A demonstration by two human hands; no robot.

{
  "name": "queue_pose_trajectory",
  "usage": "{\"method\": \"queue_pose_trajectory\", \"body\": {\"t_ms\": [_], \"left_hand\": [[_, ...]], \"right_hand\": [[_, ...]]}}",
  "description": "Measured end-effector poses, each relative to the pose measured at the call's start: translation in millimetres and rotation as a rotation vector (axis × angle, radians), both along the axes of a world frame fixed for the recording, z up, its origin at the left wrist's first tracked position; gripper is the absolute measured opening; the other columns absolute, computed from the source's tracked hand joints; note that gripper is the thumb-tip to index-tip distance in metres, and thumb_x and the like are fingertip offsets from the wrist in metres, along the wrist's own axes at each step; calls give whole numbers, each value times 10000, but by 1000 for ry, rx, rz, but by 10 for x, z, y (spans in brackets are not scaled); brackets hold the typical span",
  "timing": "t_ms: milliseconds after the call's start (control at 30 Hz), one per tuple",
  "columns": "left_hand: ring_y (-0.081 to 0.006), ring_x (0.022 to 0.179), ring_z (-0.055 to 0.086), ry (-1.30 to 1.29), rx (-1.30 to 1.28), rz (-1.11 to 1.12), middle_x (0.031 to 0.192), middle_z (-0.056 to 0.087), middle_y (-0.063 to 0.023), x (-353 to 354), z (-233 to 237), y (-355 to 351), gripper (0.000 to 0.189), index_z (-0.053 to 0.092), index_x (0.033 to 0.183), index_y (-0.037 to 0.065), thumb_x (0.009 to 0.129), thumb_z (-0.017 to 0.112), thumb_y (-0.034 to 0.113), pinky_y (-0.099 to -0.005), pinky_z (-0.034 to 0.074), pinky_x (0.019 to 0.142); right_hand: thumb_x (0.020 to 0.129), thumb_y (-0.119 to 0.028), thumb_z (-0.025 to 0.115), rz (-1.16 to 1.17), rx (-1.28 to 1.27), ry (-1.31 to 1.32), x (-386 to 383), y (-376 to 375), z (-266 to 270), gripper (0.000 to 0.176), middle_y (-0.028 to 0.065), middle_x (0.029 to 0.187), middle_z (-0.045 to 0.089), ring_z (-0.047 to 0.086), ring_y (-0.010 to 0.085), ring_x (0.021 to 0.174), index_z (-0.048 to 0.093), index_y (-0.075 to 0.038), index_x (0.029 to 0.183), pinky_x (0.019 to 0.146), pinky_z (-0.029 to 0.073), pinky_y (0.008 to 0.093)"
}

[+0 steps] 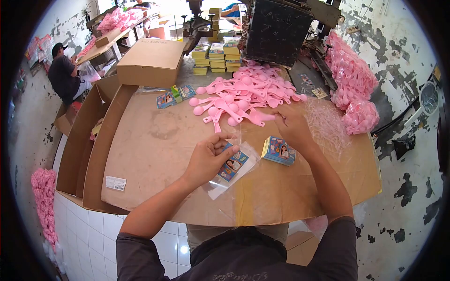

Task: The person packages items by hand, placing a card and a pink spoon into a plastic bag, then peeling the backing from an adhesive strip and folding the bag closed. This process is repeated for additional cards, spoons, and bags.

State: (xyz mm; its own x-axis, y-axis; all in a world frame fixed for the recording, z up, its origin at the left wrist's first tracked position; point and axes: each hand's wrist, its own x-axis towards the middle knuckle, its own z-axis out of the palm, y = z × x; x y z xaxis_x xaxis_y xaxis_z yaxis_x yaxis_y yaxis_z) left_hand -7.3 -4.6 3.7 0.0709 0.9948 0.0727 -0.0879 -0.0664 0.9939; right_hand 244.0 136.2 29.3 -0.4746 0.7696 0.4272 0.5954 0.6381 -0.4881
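My left hand (211, 157) is closed on a blue printed card (234, 165), pinned by the thumb over clear plastic bags (220, 187) at the table's front. Out to the right, my right hand (293, 127) pinches a pink plastic measuring spoon (263, 117) at the near edge of a heap of pink measuring spoons (248, 86). Motion blurs that spoon slightly. Just below my right hand sits a stack of blue cards (280, 151) with yellowish edges.
An open carton (93, 140) stands along the left edge, beside a closed cardboard box (151, 61). Card stacks (216, 56) and a black machine (274, 33) are behind the heap. Bagged pink spoons (351, 70) lie right. A person (64, 75) sits far left.
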Motion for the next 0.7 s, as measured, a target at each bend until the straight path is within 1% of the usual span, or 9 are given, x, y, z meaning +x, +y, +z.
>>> {"method": "queue_pose_trajectory", "body": {"t_ms": [67, 133, 167, 233, 267, 433, 567, 667, 700], "left_hand": [[-72, 860, 703, -10, 17, 11, 985, 741, -76, 11, -5, -6, 321, 594, 1297, -43, 1011, 680, 75, -215, 559, 693], [-71, 848, 703, -27, 21, 9, 986, 742, -75, 28, -3, -12, 349, 594, 1305, -48, 1002, 699, 88, -211, 546, 653], [-68, 853, 701, -13, 9, 0, 989, 740, -72, 37, 1, -16, 341, 593, 1303, -47, 1004, 694, 82, -210, 553, 673], [-60, 863, 699, 18, -11, -16, 996, 736, -66, 43, 15, -24, 326, 590, 1299, -44, 1007, 684, 68, -206, 565, 713], [-55, 849, 694, 19, -10, -16, 997, 739, -62, 45, 6, -26, 327, 594, 1300, -42, 1007, 685, 71, -203, 558, 695], [-31, 776, 664, 43, -23, -16, 1016, 753, -44, 68, 33, -49, 337, 617, 1315, -41, 1008, 688, 79, -183, 506, 598], [-27, 797, 666, 96, -78, -86, 984, 765, -52, 65, 90, -89, 330, 643, 1313, -29, 1014, 685, 104, -194, 506, 599], [-29, 797, 665, 64, -34, -106, 988, 767, -50, 67, -22, -66, 321, 653, 1309, -23, 1017, 680, 106, -201, 516, 611], [-35, 813, 670, 57, -21, -108, 1002, 766, -54, 69, -53, -54, 324, 652, 1313, -23, 1017, 679, 104, -206, 528, 631]], "right_hand": [[910, -74, 637, 165, -94, 71, 31, -258, 272, 183, 117, 875, 683, 627, 203, 747, 747, -32, 1050, 675, 489, 353], [923, -52, 629, 249, -128, 102, 46, -412, 363, 163, 93, 862, 660, 592, 165, 730, 750, -23, 1029, 654, 464, 322], [929, -41, 626, 289, -142, 118, 51, -459, 379, 156, 81, 855, 649, 574, 147, 722, 751, -18, 1019, 644, 451, 306], [939, -26, 616, 259, -99, 186, 45, -508, 382, 154, 78, 855, 640, 566, 142, 717, 748, -12, 1018, 638, 446, 308], [944, -18, 612, 247, -78, 221, 34, -519, 384, 154, 77, 855, 635, 562, 140, 715, 746, -9, 1018, 635, 443, 309], [945, -7, 602, 329, -14, 169, -22, -541, 412, 112, 101, 848, 604, 583, 191, 732, 702, 8, 992, 649, 455, 333], [936, 25, 583, 337, -31, 90, -44, -572, 485, 101, 115, 884, 626, 640, 245, 807, 681, 6, 955, 722, 495, 353], [930, 34, 580, 353, -20, 10, -44, -587, 546, 95, 115, 867, 615, 637, 246, 798, 671, 7, 942, 712, 488, 355], [937, 23, 579, 369, -17, 19, -51, -582, 524, 99, 124, 873, 610, 627, 256, 784, 666, 8, 981, 708, 487, 371]]}}
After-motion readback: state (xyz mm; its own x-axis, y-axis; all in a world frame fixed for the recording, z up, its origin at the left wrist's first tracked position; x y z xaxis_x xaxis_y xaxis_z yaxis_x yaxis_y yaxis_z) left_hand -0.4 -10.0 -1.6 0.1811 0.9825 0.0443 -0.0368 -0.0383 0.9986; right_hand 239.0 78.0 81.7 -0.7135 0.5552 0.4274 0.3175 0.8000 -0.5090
